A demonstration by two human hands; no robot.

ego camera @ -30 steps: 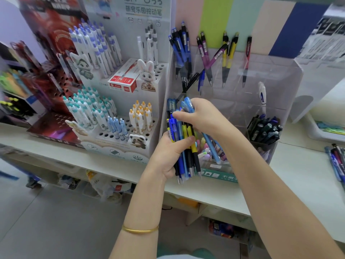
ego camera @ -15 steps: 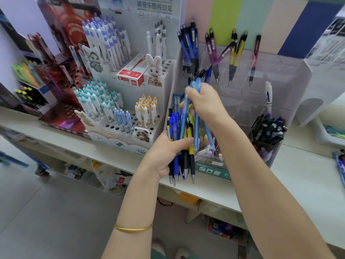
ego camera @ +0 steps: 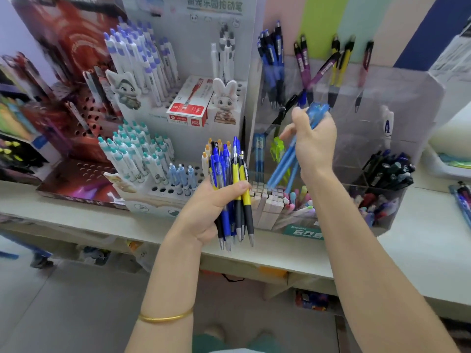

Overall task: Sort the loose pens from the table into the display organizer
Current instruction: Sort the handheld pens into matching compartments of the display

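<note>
A white shop counter [ego camera: 420,240] runs across the scene, crowded with pen stands in front of a wall of pastel panels. On it, centre-right, stands the clear display organizer [ego camera: 397,103]. Blue, purple and yellow pens are hung along its far rim, and its near compartments are partly filled.

The light-blue pens [ego camera: 283,166] have just left the bundle. A second ago the right hand [ego camera: 313,143] was closed over the top of the bundle, working them loose. Now it holds them apart from it, up and to the right, in front of the organizer's left compartments. Its fingers are curled round their upper ends and the tips slant down-left. Blur hides whether there are two or three.

The left hand [ego camera: 206,212] still grips the remaining bundle of pens [ego camera: 234,189], blue, yellow and black, upright at the counter's near edge with the thumb across the barrels.

One colour is now sorted out and probably ready to drop into a compartment. The rest of the bundle is still to do, as are the loose pens [ego camera: 461,202] lying at the far right.
</note>
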